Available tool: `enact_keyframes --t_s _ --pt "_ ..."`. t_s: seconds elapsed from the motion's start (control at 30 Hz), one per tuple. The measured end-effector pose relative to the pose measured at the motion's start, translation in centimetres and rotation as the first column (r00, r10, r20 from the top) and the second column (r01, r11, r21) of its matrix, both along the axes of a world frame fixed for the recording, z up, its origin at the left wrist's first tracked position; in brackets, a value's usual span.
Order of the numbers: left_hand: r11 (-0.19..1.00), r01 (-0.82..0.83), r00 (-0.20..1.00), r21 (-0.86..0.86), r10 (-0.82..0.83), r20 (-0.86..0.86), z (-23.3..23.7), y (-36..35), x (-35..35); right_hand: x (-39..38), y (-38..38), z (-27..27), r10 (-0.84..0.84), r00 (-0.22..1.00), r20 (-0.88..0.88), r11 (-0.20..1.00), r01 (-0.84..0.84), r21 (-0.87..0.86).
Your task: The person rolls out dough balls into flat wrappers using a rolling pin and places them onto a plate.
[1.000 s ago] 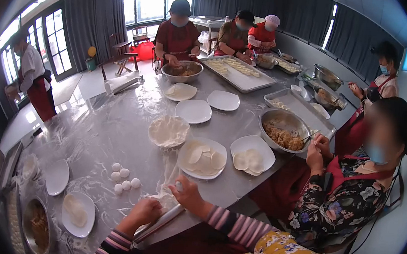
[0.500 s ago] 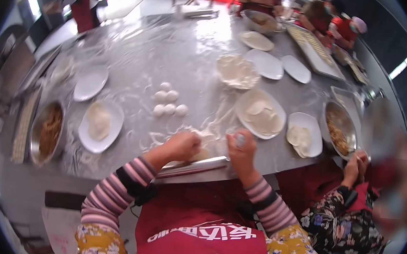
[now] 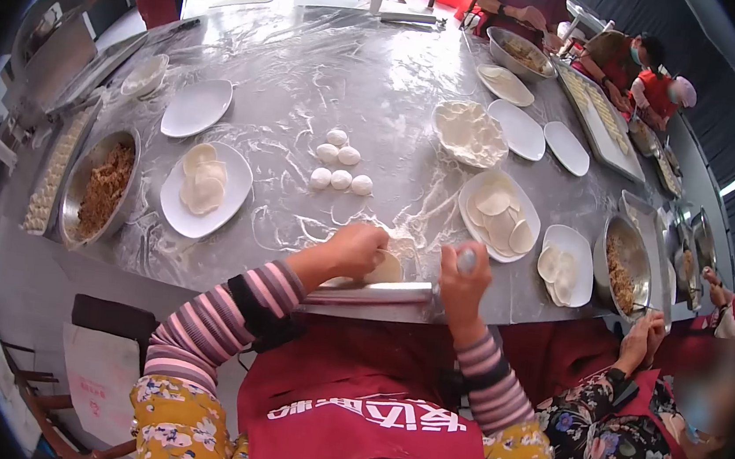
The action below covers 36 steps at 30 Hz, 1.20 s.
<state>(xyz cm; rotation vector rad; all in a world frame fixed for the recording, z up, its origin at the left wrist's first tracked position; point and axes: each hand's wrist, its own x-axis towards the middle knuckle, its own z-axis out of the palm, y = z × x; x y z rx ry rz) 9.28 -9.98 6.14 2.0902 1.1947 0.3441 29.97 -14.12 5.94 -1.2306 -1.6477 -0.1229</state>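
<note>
My left hand (image 3: 352, 250) is closed at the near edge of the table, with its fingers on a flat dough round (image 3: 386, 268) that shows partly beside them. To its right, my right hand (image 3: 466, 281) is wrapped round a rolling pin (image 3: 466, 259), whose pale end shows above the fist. A shiny metal strip (image 3: 370, 293) lies just below the hands. Several small white dough balls (image 3: 331, 179) sit beyond them on the floured table (image 3: 290, 72). Plates of flat rounds, the left one (image 3: 235, 183) and the right one (image 3: 524, 207), stand to either side.
Filling bowls stand at the left (image 3: 128, 193) and right (image 3: 637, 295). A flour dish (image 3: 471, 133) and a long tray (image 3: 594, 123) are farther back. A co-worker's hands (image 3: 640, 338) are by the right bowl; other people work at the back right.
The view has shifted, so the table items appear farther right and slightly higher. Both hands stay closed near the table edge, and more of the dough round shows beside my left hand.
</note>
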Motion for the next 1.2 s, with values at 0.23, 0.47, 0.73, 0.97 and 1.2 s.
enact_keyframes --t_s 0.23,0.47,0.73,0.97,1.2 --pt "0.994 -0.041 0.998 -0.096 0.046 0.045 1.1 -1.1 0.8 -1.3 2.4 0.6 0.036 0.959 -0.279 0.997 -0.053 -0.052" --pt "0.998 -0.055 0.998 -0.032 0.055 0.009 0.3 0.3 1.2 -0.4 0.9 0.3 0.03 0.991 -0.133 0.999 -0.035 -0.037" --pt "0.993 -0.047 0.999 -0.107 0.049 0.012 1.7 -1.1 0.9 -1.8 3.6 0.2 0.032 0.967 -0.251 0.998 -0.045 -0.049" --pt "1.0 -0.005 0.987 -0.013 0.003 -0.16 1.6 -0.4 0.9 -0.8 2.0 0.1 0.073 0.975 -0.211 0.996 -0.083 -0.037" --pt "0.949 0.057 0.983 -0.31 0.001 0.184 2.2 1.9 2.8 1.0 -6.1 1.1 0.094 0.949 -0.302 0.973 -0.152 -0.174"
